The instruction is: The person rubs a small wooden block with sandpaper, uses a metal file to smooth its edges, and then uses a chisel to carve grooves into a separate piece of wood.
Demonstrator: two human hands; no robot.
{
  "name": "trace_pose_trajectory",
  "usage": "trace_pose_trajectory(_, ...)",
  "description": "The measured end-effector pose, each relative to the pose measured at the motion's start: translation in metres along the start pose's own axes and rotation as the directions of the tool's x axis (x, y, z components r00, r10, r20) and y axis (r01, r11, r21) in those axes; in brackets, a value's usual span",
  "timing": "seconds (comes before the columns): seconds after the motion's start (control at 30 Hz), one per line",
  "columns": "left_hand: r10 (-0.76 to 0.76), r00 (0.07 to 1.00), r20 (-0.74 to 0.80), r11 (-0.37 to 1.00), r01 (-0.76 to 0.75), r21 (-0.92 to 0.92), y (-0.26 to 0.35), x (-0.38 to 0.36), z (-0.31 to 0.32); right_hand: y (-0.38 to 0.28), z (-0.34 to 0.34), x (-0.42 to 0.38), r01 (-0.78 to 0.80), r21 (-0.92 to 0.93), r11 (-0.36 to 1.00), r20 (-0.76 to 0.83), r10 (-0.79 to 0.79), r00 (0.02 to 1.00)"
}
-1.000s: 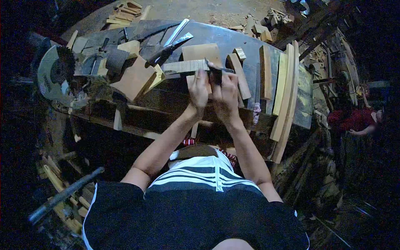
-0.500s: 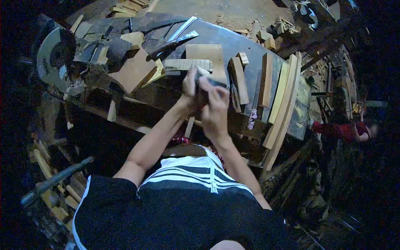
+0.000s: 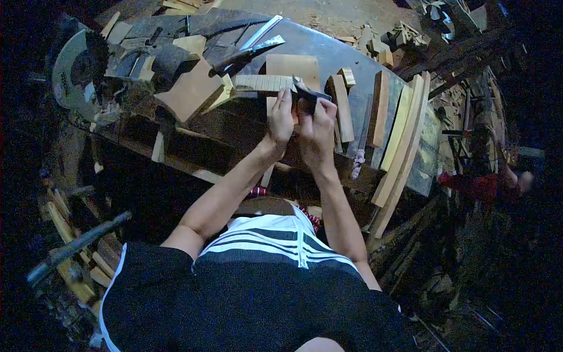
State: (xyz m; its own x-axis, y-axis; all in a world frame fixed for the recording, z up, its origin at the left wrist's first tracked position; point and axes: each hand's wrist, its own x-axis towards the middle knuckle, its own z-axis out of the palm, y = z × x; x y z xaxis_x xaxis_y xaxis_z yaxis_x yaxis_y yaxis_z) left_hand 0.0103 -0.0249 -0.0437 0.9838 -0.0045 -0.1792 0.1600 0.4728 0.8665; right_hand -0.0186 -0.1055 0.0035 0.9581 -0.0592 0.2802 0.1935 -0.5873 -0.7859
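Observation:
My right hand point(image 3: 317, 129) is closed around a dark tool with a thin metal edge point(image 3: 312, 91), whose pale tip points up and left. Beside it, my left hand point(image 3: 281, 120) has its fingers together, with the tips right at the tool and at the lower edge of a pale wood strip point(image 3: 264, 83). What the left fingers pinch, I cannot tell. Several dark lines cross the strip, which lies sideways on the bench. A flat light-brown board point(image 3: 292, 66) lies behind it, and part of that board is hidden by strip and hands.
Wood bars point(image 3: 342, 108) lie to the right on the dark bench point(image 3: 334, 53), with long curved strips point(image 3: 404, 141) at its edge. On the left are a shaped board point(image 3: 189, 92), a dark-handled bladed tool point(image 3: 246, 56) and a round guard point(image 3: 73, 79). A person in red point(image 3: 475, 185) is far right.
Both hands have moved slightly right and up, and the right hand's blur has eased. The dark tool now points up at the strip's right end. The view has shifted slightly.

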Motion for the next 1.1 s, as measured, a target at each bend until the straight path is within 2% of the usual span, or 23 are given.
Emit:
trace_pose_trajectory(0.07,0.047,0.999,0.005,0.998,-0.048,0.028,-0.001,0.011,-0.010,-0.007,-0.003,-0.006,0.067,-0.007,0.998,-0.027,-0.067,0.997)
trace_pose_trajectory(0.13,-0.249,0.958,0.145,0.955,0.268,-0.130,0.000,0.023,-0.042,-0.020,-0.002,-0.030,0.146,-0.058,0.988,0.081,-0.142,0.987)
trace_pose_trajectory(0.17,-0.210,0.976,0.060,0.955,0.218,-0.202,0.007,0.028,-0.037,-0.028,0.001,-0.037,0.132,-0.037,0.990,0.096,-0.128,0.987)
trace_pose_trajectory(0.23,-0.199,0.971,0.132,0.944,0.226,-0.239,-0.006,0.027,-0.034,-0.021,-0.001,-0.022,0.083,0.052,0.995,0.001,-0.083,0.997)
trace_pose_trajectory(0.27,-0.176,0.984,0.006,0.972,0.175,-0.157,-0.014,0.020,-0.022,-0.012,-0.004,-0.009,0.045,0.041,0.998,-0.049,-0.043,0.998)
trace_pose_trajectory(0.3,-0.123,0.986,-0.108,0.991,0.117,-0.063,-0.012,0.018,-0.006,-0.014,-0.016,0.007,-0.154,0.057,0.986,0.125,0.146,0.981)
trace_pose_trajectory(0.33,-0.259,0.965,-0.027,0.957,0.253,-0.144,0.018,0.006,0.005,-0.015,-0.012,0.005,-0.084,0.056,0.995,0.047,0.081,0.996)
trace_pose_trajectory(0.37,-0.251,0.968,-0.023,0.958,0.245,-0.146,0.021,0.007,0.003,-0.016,-0.007,0.003,-0.006,0.046,0.999,-0.033,0.008,0.999)
trace_pose_trajectory(0.43,-0.232,0.967,0.105,0.954,0.247,-0.172,0.032,0.011,-0.008,-0.022,-0.005,-0.012,0.033,0.086,0.996,0.006,-0.034,0.999)
trace_pose_trajectory(0.47,-0.240,0.970,0.029,0.959,0.242,-0.148,0.045,0.010,-0.013,-0.026,-0.003,-0.023,0.112,0.024,0.993,0.049,-0.113,0.992)
trace_pose_trajectory(0.57,-0.313,0.949,-0.036,0.947,0.309,-0.085,0.053,0.013,0.003,-0.013,0.000,-0.006,0.105,0.034,0.994,-0.007,-0.105,0.994)
trace_pose_trajectory(0.6,-0.388,0.919,-0.073,0.921,0.384,-0.058,0.045,-0.001,0.005,-0.006,-0.008,0.017,-0.204,0.240,0.949,0.198,0.158,0.967)
trace_pose_trajectory(0.63,-0.345,0.938,0.024,0.925,0.344,-0.163,0.047,0.002,0.005,-0.016,-0.006,0.015,0.065,0.056,0.996,-0.034,-0.064,0.997)
trace_pose_trajectory(0.7,-0.117,0.990,0.080,0.969,0.131,-0.212,0.039,0.008,0.000,-0.015,-0.001,-0.004,0.040,0.018,0.999,-0.041,-0.039,0.998)
trace_pose_trajectory(0.77,-0.123,0.990,0.069,0.968,0.135,-0.212,0.045,0.013,-0.004,-0.026,0.001,-0.021,0.128,-0.011,0.992,0.053,-0.128,0.990)
trace_pose_trajectory(0.83,-0.178,0.983,0.046,0.957,0.184,-0.225,0.042,0.012,-0.005,-0.013,0.002,-0.011,0.044,0.108,0.993,-0.043,-0.040,0.998)
trace_pose_trajectory(0.87,-0.258,0.966,0.008,0.953,0.256,-0.162,0.043,0.002,0.003,0.006,0.002,0.001,-0.004,-0.010,1.000,-0.047,0.004,0.999)
trace_pose_trajectory(0.9,-0.320,0.947,-0.030,0.944,0.316,-0.100,0.046,-0.005,0.012,-0.011,-0.013,0.019,-0.248,0.117,0.962,0.154,0.229,0.961)
trace_pose_trajectory(0.97,-0.321,0.947,-0.013,0.933,0.314,-0.175,0.037,0.011,0.002,-0.008,-0.007,0.009,0.044,-0.028,0.999,-0.036,-0.045,0.998)
trace_pose_trajectory(1.0,-0.261,0.965,0.018,0.963,0.261,-0.066,0.029,0.018,-0.014,-0.009,-0.004,0.002,0.102,0.014,0.995,-0.088,-0.100,0.991)
trace_pose_trajectory(1.03,-0.204,0.978,0.051,0.978,0.202,0.048,0.027,0.022,-0.025,-0.016,0.003,-0.012,0.060,0.068,0.996,0.000,-0.060,0.998)
trace_pose_trajectory(1.07,-0.181,0.983,0.002,0.971,0.179,-0.156,0.034,0.024,-0.020,-0.023,0.005,-0.021,0.087,0.063,0.994,0.027,-0.089,0.996)
trace_pose_trajectory(1.1,-0.165,0.984,0.069,0.982,0.170,-0.084,0.020,0.030,-0.038,-0.026,0.005,-0.023,0.115,0.053,0.992,0.051,-0.118,0.992)
